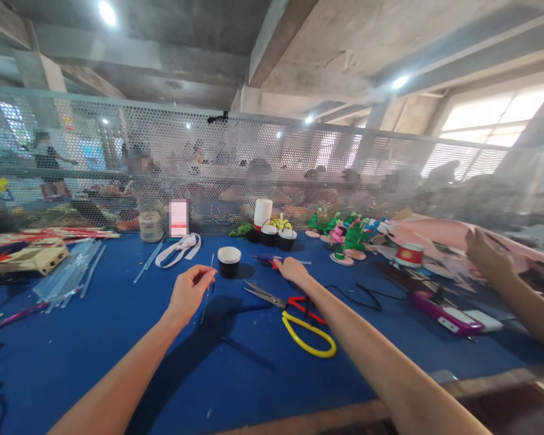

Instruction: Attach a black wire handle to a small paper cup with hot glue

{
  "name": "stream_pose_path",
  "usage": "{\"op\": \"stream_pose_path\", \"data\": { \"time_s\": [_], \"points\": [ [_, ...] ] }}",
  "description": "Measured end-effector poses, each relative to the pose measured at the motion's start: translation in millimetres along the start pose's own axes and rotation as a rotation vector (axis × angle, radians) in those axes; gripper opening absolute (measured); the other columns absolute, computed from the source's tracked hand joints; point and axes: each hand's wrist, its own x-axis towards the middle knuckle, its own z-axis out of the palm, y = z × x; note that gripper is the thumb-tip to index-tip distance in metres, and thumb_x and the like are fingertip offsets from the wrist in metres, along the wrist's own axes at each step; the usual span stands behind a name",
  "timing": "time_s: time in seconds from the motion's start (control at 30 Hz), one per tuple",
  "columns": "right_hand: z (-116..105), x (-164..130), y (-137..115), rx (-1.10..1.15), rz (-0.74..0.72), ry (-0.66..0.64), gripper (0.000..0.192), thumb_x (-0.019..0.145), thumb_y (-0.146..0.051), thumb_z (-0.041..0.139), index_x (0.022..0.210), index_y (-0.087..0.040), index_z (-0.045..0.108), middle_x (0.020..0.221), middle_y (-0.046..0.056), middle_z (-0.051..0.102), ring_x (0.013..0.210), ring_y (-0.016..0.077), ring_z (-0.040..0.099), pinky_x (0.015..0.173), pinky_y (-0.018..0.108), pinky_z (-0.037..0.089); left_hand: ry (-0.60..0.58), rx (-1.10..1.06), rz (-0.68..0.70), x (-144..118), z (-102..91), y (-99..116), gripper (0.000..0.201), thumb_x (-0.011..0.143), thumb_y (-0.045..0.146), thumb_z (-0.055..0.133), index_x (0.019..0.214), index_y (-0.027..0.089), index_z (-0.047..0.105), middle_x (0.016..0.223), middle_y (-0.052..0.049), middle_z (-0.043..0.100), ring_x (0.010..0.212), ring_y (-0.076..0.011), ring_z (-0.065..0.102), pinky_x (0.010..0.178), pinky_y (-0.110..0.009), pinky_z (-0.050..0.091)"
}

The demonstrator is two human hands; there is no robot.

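Observation:
My left hand (191, 295) is closed in a pinch around a thin, pale wire-like strand (204, 314), held nearly upright above the blue table. Just beyond it stands a small black cup with a white rim (229, 263). My right hand (294, 270) is wrapped round a blue and red glue gun (265, 258). Its nozzle points left toward the cup, and a clear stick shows at its back. Below the right hand, scissors (309, 339) with one yellow and one red handle lie with blades slightly apart. My right forearm passes over part of the red handle.
Clear glue sticks (70, 272) and a beige block (31, 260) lie left. A glass jar (150, 226), white ribbon (180, 250), stacked white cups (263, 212) and green figures (354, 234) line the back. Another person's hand (487, 254) is at right, behind a purple power strip (446, 314).

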Motion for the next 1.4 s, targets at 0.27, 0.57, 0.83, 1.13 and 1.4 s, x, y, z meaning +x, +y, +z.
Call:
{"op": "stream_pose_path", "data": {
  "time_s": [0.27,0.57,0.83,1.13,1.4],
  "points": [
    [-15,-36,-20,-0.077,-0.134,0.173,0.033,0.078,-0.025,0.045,0.103,-0.004,0.053,0.109,0.022,0.049,0.105,0.0308,0.043,0.082,0.039,0.035,0.013,0.010,0.030,2,0.1,-2,0.021,0.063,0.034,0.056,0.069,0.015,0.060,0.055,0.002,0.056,0.051,-0.0094,0.046,0.051,-0.021,0.036],
    [-36,-98,-70,0.471,-0.817,0.375,0.019,0.075,-0.025,0.047,0.087,-0.015,0.058,0.082,0.006,0.059,0.073,0.0147,0.054,0.069,0.027,0.042,0.011,-0.036,-0.004,0,4.1,0,0.022,0.060,0.035,0.058,0.067,0.014,0.059,0.053,0.001,0.055,0.050,-0.0091,0.044,0.049,-0.021,0.033],
    [-3,-108,-77,0.951,-0.629,-0.008,0.018,0.066,-0.028,0.056,0.074,-0.013,0.059,0.069,0.003,0.061,0.062,0.0117,0.055,0.060,0.023,0.043,-0.073,-0.038,0.050,-8,11.1,4,0.022,0.062,0.035,0.057,0.066,0.014,0.058,0.054,0.003,0.053,0.052,-0.0085,0.043,0.050,-0.020,0.033],
    [-4,-107,-73,1.111,-0.573,0.013,0.012,0.067,-0.028,0.053,0.067,-0.016,0.051,0.066,0.001,0.059,0.062,0.0108,0.054,0.058,0.022,0.043,-0.144,0.028,0.101,-12,15.9,8,0.019,0.064,0.033,0.055,0.069,0.016,0.061,0.059,0.001,0.059,0.053,-0.0106,0.048,0.050,-0.021,0.037],
    [-14,-103,-55,1.262,-0.470,-0.092,0.014,0.071,-0.030,0.049,0.071,-0.016,0.044,0.051,-0.006,0.048,0.045,0.0071,0.049,0.041,0.018,0.038,-0.142,0.268,0.244,-5,-1.8,17,0.025,0.071,0.029,0.050,0.093,0.018,0.056,0.073,-0.003,0.066,0.067,-0.0152,0.058,0.063,-0.026,0.041]
  ]
}}
